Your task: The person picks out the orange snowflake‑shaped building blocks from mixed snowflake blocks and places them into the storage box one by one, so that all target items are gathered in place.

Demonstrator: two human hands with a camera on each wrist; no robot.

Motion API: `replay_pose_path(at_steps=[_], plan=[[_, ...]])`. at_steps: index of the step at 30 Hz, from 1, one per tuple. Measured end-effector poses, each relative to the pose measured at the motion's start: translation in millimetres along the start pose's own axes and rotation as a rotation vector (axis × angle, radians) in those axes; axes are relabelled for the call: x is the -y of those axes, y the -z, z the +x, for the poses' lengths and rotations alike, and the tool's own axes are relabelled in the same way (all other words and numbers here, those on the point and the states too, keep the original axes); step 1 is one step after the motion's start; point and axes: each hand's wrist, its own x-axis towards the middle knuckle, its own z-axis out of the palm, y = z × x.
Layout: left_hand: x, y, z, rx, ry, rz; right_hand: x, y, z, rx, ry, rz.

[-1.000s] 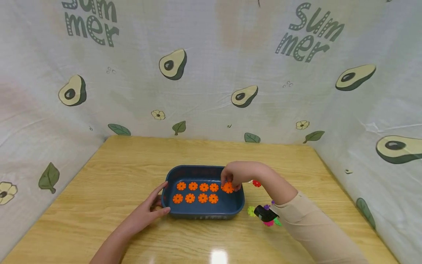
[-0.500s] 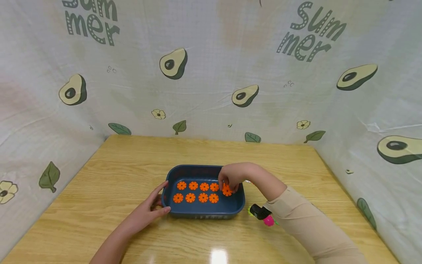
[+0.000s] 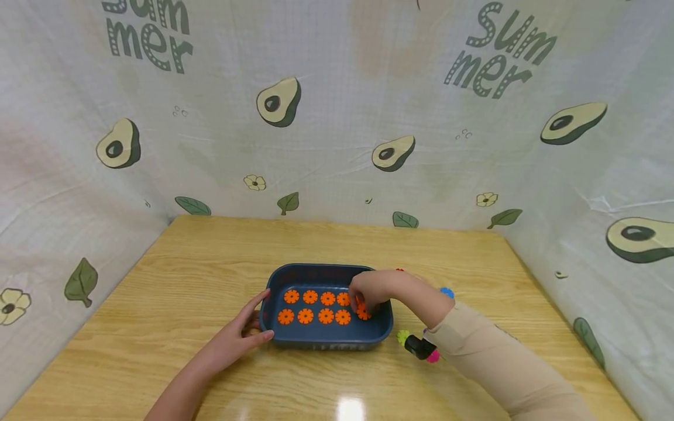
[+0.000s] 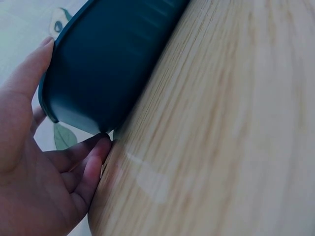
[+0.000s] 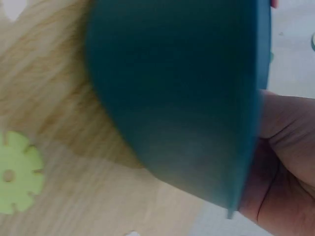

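Note:
A dark blue rectangular tray lies on the table. My left hand holds its left end, a thumb and a finger on the rim; in the left wrist view, the other fingers of the left hand curl at the tray's lower corner. Orange notched discs lie flat inside in two rows, among them a front-left disc. At the right end, my right hand reaches down with its fingers on another orange disc. Its fingertips are partly hidden, and the tray wall covers them in the right wrist view.
Right of the tray lie loose notched discs: a yellow-green disc, a pink disc and a blue disc. The black wrist camera and right sleeve overlap that area. A printed cloth hangs behind the table.
My right hand has lowered inside the tray, bringing the orange disc nearer the front at the right end. The left hand keeps its hold on the tray.

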Motion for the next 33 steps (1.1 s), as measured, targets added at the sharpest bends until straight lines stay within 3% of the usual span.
replay_pose_path(at_steps=[6,13,18,33], plan=[[-1.2,0.2,0.5,-0.005,0.01,-0.003,-3.0,-10.4,3.6,-0.045,0.051,-0.095],[-0.9,0.6,-0.6,-0.001,-0.008,0.008,-1.5,-15.9,4.1,-0.07,0.059,-0.149],[-0.2,0.0,-0.4,-0.009,0.015,0.004,0.6,-17.1,3.9,-0.081,0.046,-0.194],[2.8,-1.2,-0.1,-0.013,0.023,0.012,0.6,-20.8,1.1,-0.128,0.037,-0.208]])
